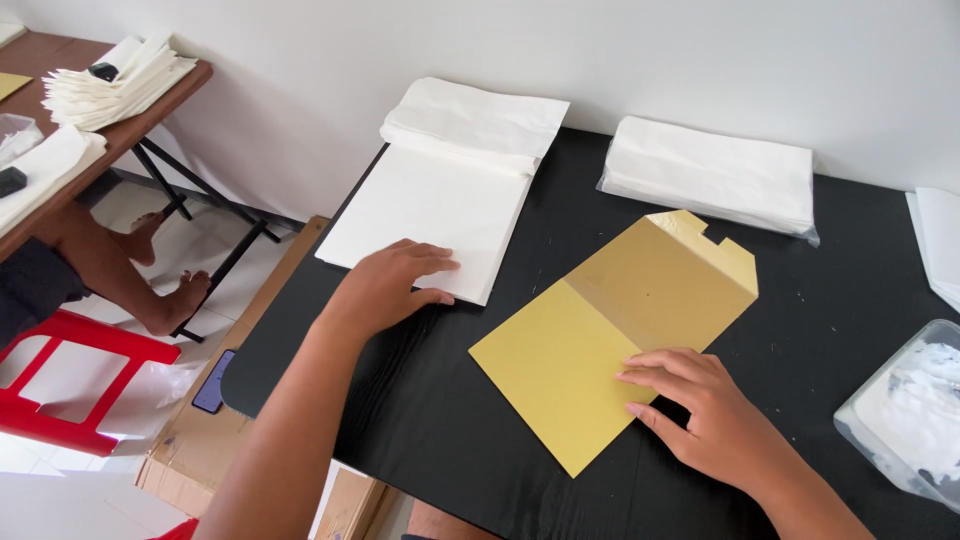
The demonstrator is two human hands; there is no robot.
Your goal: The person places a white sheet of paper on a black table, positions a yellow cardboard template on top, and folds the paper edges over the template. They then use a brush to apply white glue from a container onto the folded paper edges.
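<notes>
Nearest the camera, the right hand (705, 415) lies flat at about five o'clock on the black desk (420, 420), fingers spread and pressing down on the lower right edge of the gold card (600, 330). Its grip is open, closed around nothing, only the fingertips (640, 375) touching the card. The card lies unfolded near the middle of the desk, set as a tilted diamond, with a crease across it and a notched flap at its one o'clock end.

At nine o'clock from the card, the left hand (385, 285) rests palm down with fingers loosely extended on the lower corner of the white sheets (430, 215). This grip is open too, lying on the top sheet without pinching it. The sheets sit at eleven o'clock on the desk, and a folded white stack (475, 120) lies on their far end.

At one o'clock, a bagged white stack (710, 175) lies against the wall. At four o'clock, a clear tub (905, 415) of white material sits on the desk edge.
</notes>
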